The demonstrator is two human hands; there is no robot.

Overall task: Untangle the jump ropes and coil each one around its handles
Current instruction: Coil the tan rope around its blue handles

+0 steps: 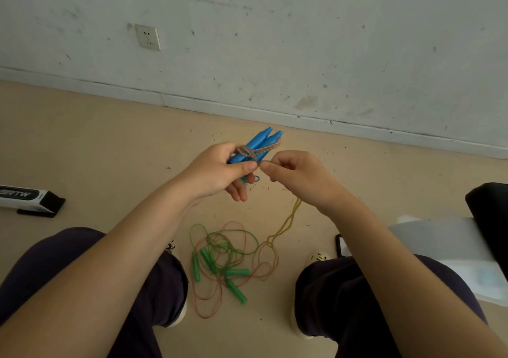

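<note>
Blue handles (257, 145): two, side by side, tips pointing up toward the wall (275, 41). My left hand (220, 172) grips them, fingers curled round the lower ends, thumb pressed across the front. An orange-flecked rope (258, 150) wraps the handles in a few turns just above the thumb.

My right hand (297, 176) pinches that rope between thumb and forefinger, right beside the left thumb. From under the right hand the rope drops as a doubled yellow-orange strand (288, 221) to the floor (110, 137).

It ends in a tangle (228, 258) on the floor between my knees: green and orange loops crossing each other, with four green handles (236, 291) lying in it. Can't tell which loop belongs to which rope.

Both hands are held above the floor, well clear of the pile.

Around: white-and-black box (27, 199) on the floor at left, black object (489, 220) and white sheet (439, 239) at right, wall socket (148, 37) upper left.
</note>
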